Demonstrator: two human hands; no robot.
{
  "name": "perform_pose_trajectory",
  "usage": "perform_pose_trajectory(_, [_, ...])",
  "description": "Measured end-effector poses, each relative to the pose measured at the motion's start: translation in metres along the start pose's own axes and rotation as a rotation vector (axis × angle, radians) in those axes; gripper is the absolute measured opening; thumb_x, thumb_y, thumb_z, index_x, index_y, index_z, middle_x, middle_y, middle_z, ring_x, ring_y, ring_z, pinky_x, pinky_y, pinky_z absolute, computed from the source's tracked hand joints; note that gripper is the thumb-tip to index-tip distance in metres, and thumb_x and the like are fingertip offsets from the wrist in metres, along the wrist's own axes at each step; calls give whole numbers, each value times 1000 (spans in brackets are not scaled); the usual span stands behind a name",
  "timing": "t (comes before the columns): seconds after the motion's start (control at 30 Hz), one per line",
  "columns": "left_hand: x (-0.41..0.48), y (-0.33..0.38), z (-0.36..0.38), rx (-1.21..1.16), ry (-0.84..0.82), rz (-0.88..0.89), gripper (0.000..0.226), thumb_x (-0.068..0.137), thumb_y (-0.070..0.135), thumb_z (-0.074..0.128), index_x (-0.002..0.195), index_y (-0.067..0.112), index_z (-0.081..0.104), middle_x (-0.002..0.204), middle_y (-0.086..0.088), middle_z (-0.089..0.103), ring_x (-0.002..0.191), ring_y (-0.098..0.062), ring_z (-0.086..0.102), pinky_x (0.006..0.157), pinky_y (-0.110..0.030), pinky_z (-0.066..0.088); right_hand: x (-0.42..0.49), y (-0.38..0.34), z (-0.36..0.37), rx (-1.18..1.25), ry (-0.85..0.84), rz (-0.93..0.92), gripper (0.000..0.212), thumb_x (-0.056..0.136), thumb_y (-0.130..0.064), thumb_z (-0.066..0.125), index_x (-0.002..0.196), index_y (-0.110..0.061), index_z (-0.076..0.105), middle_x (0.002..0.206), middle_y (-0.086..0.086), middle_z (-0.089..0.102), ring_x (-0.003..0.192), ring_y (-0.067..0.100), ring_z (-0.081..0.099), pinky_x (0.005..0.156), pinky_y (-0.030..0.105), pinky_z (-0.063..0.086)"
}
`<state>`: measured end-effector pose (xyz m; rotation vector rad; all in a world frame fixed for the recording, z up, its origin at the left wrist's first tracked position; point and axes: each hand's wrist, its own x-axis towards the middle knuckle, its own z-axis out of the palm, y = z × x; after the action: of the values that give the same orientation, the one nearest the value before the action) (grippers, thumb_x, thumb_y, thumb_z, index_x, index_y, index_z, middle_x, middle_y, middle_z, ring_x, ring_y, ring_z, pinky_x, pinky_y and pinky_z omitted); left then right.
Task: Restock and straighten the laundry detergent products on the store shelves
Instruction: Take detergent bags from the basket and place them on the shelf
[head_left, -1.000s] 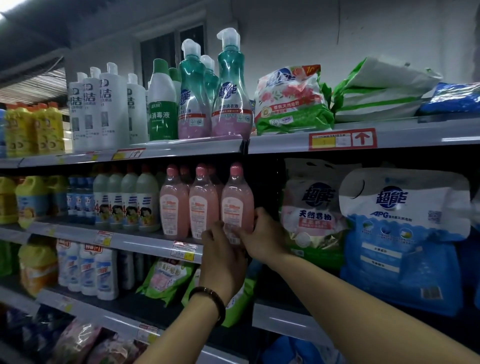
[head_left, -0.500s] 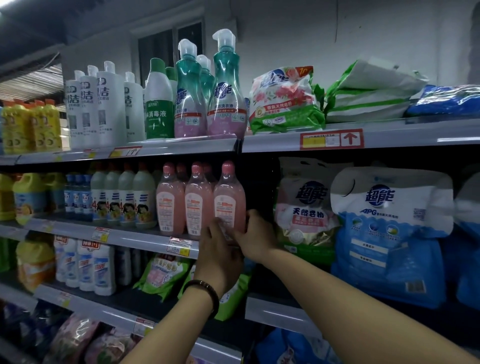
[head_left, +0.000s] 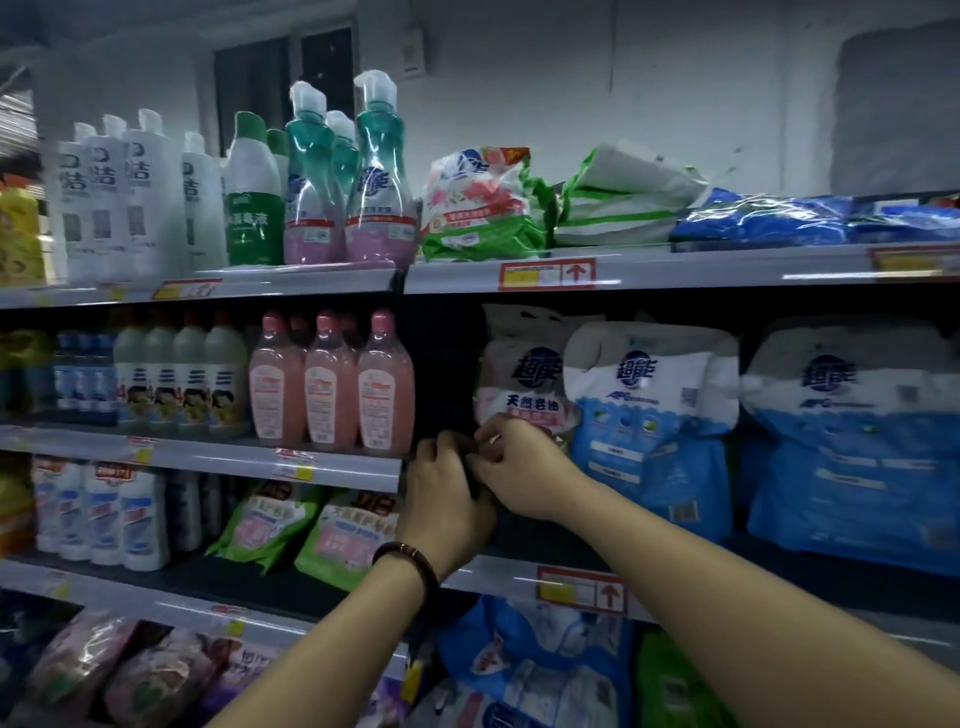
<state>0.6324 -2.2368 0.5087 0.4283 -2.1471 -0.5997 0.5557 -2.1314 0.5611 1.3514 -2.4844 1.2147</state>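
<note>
both grips were bare hands, raised to the middle shelf (head_left: 208, 460) and met in the dark gap between the pink bottles (head_left: 385, 384) and the pink-white bag (head_left: 524, 374). the left grip (head_left: 447, 493), a dark bracelet (head_left: 410, 558) on its wrist, had its fingers curled just right of the shelf's end. the right grip (head_left: 519, 467) had its fingers curled at the bag's lower edge, touching the left grip's knuckles. something dark showed between them, but blur hid it, so i could not tell whether either grip held anything.

three pink bottles stood upright in a front row at the right end of the middle shelf, more behind them, apart from both grips. left of them stood pale green bottles (head_left: 182, 384), then small blue ones (head_left: 83, 374). right of the pink-white bag stood two large blue bags (head_left: 649, 415), upright and side by side.

on the top shelf (head_left: 675, 267) stood white bottles (head_left: 130, 197), a green bottle (head_left: 252, 208) and teal pump bottles (head_left: 379, 182); beside them lay a floral bag (head_left: 478, 202), a white-green bag (head_left: 623, 197) and flat blue packs (head_left: 763, 218).

below the middle shelf, white bottles (head_left: 104, 514) stood beside green pouches (head_left: 260, 525).
</note>
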Motion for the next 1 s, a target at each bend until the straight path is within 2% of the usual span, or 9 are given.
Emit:
perform_pose_trajectory(0.13, [-14,31,26,-116,-129,8,49,80,20,66,127,25,52,119,-4,58,107,-28,64,94,-43,56,-36,25,-31,-149,27,-8,14,98,-23,65,110,-17,68,91,-3,69,87,15,62,69,26,46])
perform_pose_trajectory(0.23, [-21,49,48,-189,-226,3,42,76,30,60,117,28,54,112,0,62,100,-22,65,85,-40,58,-55,55,-52,-135,56,106,20,97,-29,68,115,-21,65,104,3,75,101,21,69,79,28,51])
perform_pose_trajectory(0.3, [-20,57,64,-203,-299,-1,38,79,36,65,114,26,52,110,-1,63,98,-21,66,75,-34,53,-60,79,-66,-71,122,216,20,95,-36,72,110,-28,61,101,3,76,96,22,70,80,32,56])
perform_pose_trajectory(0.43, [-3,62,99,-228,-468,-19,73,72,48,83,129,26,44,127,2,59,116,-18,63,89,-31,56,-70,125,-95,-134,332,299,25,97,-33,72,118,-25,61,115,3,72,103,22,69,93,40,59])
perform_pose_trajectory(0.5, [7,63,111,-356,-438,22,60,78,26,90,115,39,44,116,21,65,109,-4,66,83,-12,56,-75,144,-109,-212,435,247,32,99,-30,70,126,-22,57,123,4,67,112,26,66,95,46,58])
perform_pose_trajectory(0.57, [22,58,126,-469,-415,89,72,78,3,90,114,44,43,104,37,71,105,10,68,81,-6,54,-74,162,-118,-200,492,260,41,97,-31,72,131,-20,52,127,6,63,115,28,64,96,49,57])
perform_pose_trajectory(0.77, [65,47,162,-570,-502,-22,103,66,7,97,143,25,32,134,10,56,123,-12,59,107,-37,52,-51,205,-127,16,429,341,77,87,-28,86,149,-18,42,139,2,61,123,24,62,95,34,52])
perform_pose_trajectory(0.9, [89,26,176,-594,-552,-82,120,42,42,106,140,30,37,138,8,62,127,-16,62,111,-47,52,-38,220,-116,89,376,362,107,77,-29,90,161,-32,23,142,-6,59,120,17,64,90,27,52])
perform_pose_trajectory(1.0, [90,18,182,-609,-561,-87,100,48,40,105,133,37,52,132,8,69,121,-15,67,99,-40,59,-37,222,-108,181,360,337,80,73,-9,90,135,-38,47,116,-18,66,105,3,68,71,6,50])
